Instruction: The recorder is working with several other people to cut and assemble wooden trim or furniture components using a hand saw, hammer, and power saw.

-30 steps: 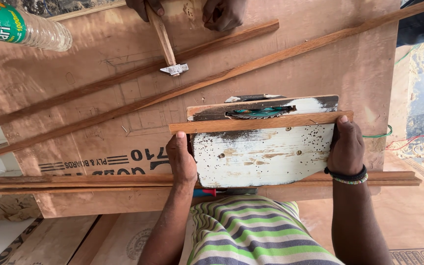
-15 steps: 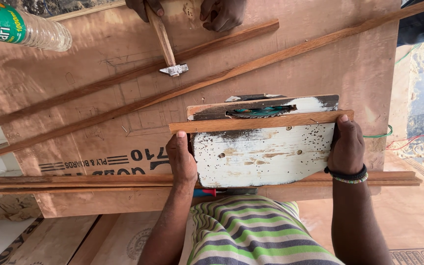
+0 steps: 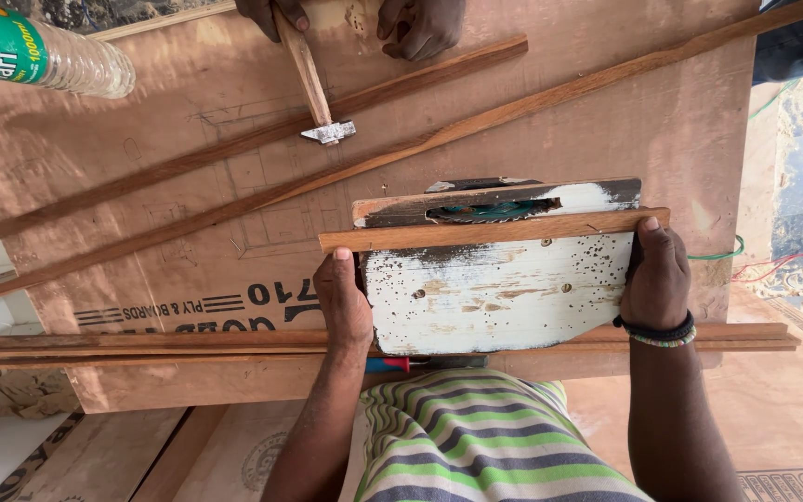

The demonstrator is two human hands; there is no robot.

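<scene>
My left hand (image 3: 344, 299) grips the left edge of a white-painted, worn wooden board (image 3: 499, 288) lying on a plywood sheet (image 3: 188, 232). My right hand (image 3: 657, 274), with bead bracelets at the wrist, grips the board's right edge. A thin wooden strip (image 3: 494, 229) lies across the top of the board, with my fingertips at its two ends. Behind it a slot in the board shows a dark, greenish part (image 3: 490, 211). Across the sheet, another person's hands (image 3: 420, 23) hold a hammer (image 3: 313, 88) by its wooden handle.
Two long wooden strips (image 3: 234, 149) lie diagonally across the plywood, and more strips (image 3: 141, 342) run along its near edge. A plastic water bottle (image 3: 39, 56) lies at the top left. Coloured wires (image 3: 783, 260) trail on the floor at right.
</scene>
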